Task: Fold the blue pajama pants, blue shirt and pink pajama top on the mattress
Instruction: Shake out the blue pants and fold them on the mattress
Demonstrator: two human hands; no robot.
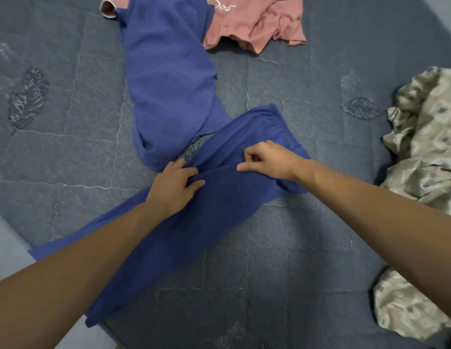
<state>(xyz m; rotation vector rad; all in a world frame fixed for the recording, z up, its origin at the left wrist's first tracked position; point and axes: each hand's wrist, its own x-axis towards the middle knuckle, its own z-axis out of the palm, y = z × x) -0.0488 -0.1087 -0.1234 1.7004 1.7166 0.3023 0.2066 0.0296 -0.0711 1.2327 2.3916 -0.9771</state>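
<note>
The blue pajama pants (194, 222) lie stretched in a long diagonal band across the dark grey quilted mattress (294, 248), the gathered waistband up toward the right and the leg ends running down to the near left edge. Both hands are on them, near the upper part of the band. The left hand (175, 187) grips a raised ridge of the blue cloth, thumb on one side and fingers over the other, right at the pants' left edge. The right hand (267, 159) sits just below the waistband with its fingers curled in, seeming to pinch a small fold of the same cloth, its thumb pointing left toward the other hand. The two hands are near each other, the ridge of fabric between them.

Beyond the pants, touching them at the near end, lies the blue shirt (169, 84), running away up the mattress. Its far end overlaps the crumpled pink pajama top (257, 26). A rumpled olive patterned satin cloth (425, 147) lies heaped at the right edge, well apart from the hands.
</note>
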